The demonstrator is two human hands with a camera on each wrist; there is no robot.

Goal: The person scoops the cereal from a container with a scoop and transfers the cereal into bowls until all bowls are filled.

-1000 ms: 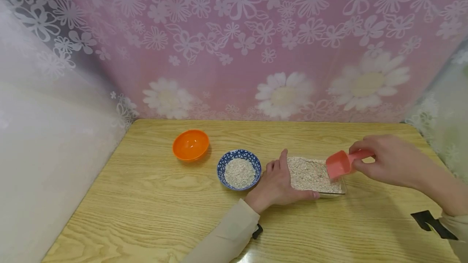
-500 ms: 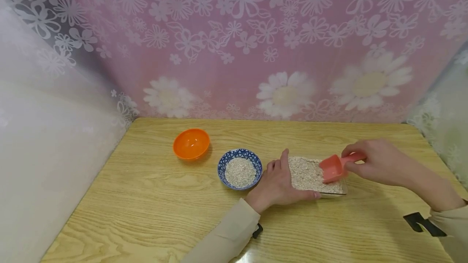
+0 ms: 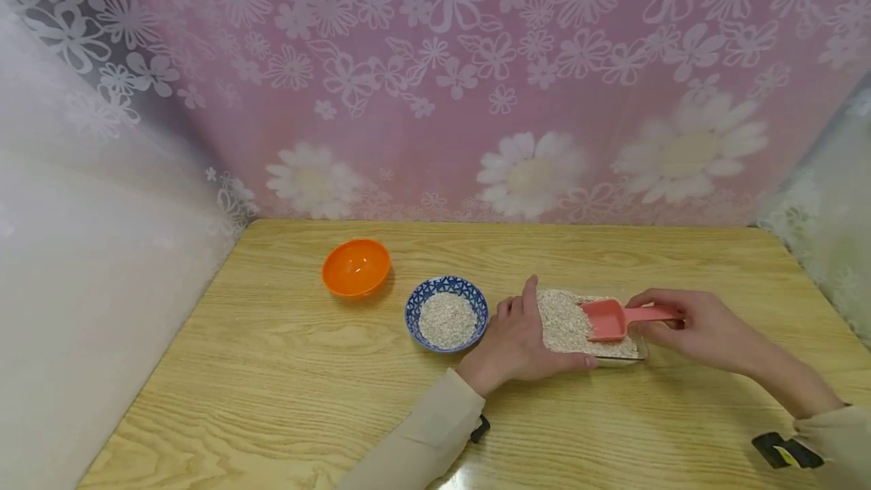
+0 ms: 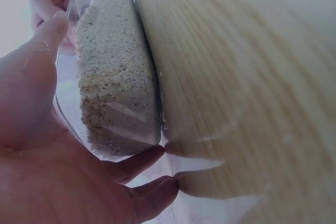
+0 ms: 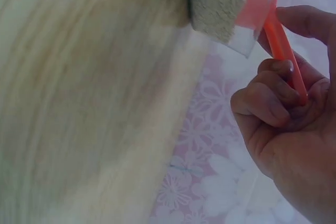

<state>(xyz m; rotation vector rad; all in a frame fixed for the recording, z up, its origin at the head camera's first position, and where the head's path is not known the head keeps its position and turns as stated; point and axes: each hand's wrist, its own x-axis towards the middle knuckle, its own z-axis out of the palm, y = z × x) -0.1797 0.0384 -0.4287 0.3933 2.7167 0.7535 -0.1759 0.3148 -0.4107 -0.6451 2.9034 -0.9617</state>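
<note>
A clear rectangular container (image 3: 621, 361) full of oat flakes (image 3: 563, 322) stands on the table. My left hand (image 3: 515, 346) grips its left end, thumb along the near side. In the left wrist view the fingers (image 4: 149, 195) reach round the clear wall, their tips at the tabletop. My right hand (image 3: 711, 333) holds a pink scoop (image 3: 608, 320) by the handle. The scoop's front edge lies in the flakes at the container's right half. The right wrist view shows fingers curled about the handle (image 5: 283, 51), with the scoop's head seen through the clear wall.
Just left of my left hand sits a blue-and-white patterned bowl (image 3: 416, 308) partly filled with flakes. An empty orange bowl (image 3: 355, 271) stands farther back and left. A pink flowered curtain (image 3: 422, 150) hangs behind the wood-grain table (image 3: 286, 384).
My right hand has moved left and down, pushing the scoop from the container's right end further into the flakes; the scoop has levelled out. The left hand stays in place on the container.
</note>
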